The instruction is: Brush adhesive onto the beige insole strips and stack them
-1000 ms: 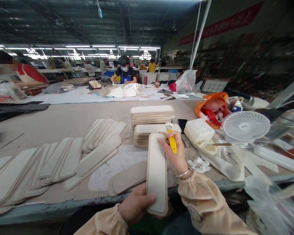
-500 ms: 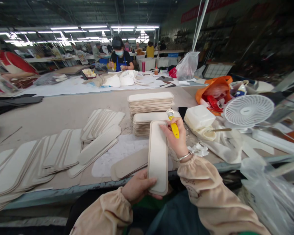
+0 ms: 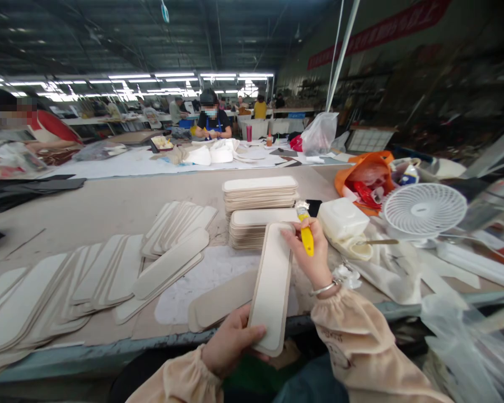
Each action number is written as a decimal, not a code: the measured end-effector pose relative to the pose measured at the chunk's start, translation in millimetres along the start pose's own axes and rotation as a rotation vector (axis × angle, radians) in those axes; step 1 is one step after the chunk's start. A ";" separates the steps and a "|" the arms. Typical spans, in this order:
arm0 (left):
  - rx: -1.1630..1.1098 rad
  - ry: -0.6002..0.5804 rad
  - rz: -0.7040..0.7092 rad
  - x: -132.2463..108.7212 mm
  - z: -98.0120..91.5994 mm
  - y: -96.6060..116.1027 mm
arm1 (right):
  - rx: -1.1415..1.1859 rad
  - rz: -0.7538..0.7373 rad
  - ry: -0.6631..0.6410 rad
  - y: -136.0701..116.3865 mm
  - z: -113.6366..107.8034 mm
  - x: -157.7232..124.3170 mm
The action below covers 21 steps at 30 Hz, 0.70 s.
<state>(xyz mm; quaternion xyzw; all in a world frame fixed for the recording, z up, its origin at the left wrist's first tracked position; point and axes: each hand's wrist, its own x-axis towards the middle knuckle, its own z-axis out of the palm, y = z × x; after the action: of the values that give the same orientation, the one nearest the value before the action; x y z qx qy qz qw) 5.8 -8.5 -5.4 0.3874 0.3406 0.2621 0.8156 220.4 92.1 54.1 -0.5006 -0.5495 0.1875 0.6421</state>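
My left hand (image 3: 231,342) grips the near end of a long cream panel with rounded corners (image 3: 272,285), held over the table's front edge. My right hand (image 3: 313,258) holds a yellow-handled brush (image 3: 306,230) upright, and its fingertips pinch the panel's far end. Just beyond stand two stacks of the same panels (image 3: 258,211). More panels lie fanned out in overlapping rows (image 3: 105,274) on the left of the table.
A white plastic container (image 3: 343,218), a small white fan (image 3: 424,210), an orange bag (image 3: 363,176) and clear plastic wrapping crowd the right side. A dark phone (image 3: 313,206) lies behind the stacks. Other people work at tables farther back.
The panel has tilted, its far end swinging slightly right. Both hands keep their grip. The camera view shifted down then back up.
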 end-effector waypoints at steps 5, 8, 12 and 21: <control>0.115 0.261 0.195 0.7 -11.4 42.9 | -0.005 -0.077 0.093 11.1 -17.3 21.2; 0.197 0.446 0.309 12.4 -20.5 94.5 | -0.086 -0.122 0.166 16.9 -26.8 33.9; 0.268 0.556 0.438 49.6 -30.8 162.5 | -0.297 -0.092 0.249 24.6 -34.4 47.0; 0.739 0.854 0.513 130.0 -56.2 203.5 | -0.420 -0.123 0.297 51.8 -25.9 65.8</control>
<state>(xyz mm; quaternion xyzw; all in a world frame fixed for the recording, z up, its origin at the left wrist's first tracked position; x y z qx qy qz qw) 11.9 221.4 87.3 0.5747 0.6013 0.4465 0.3299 281.0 155.0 47.0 -0.6106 -0.5055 -0.0455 0.6079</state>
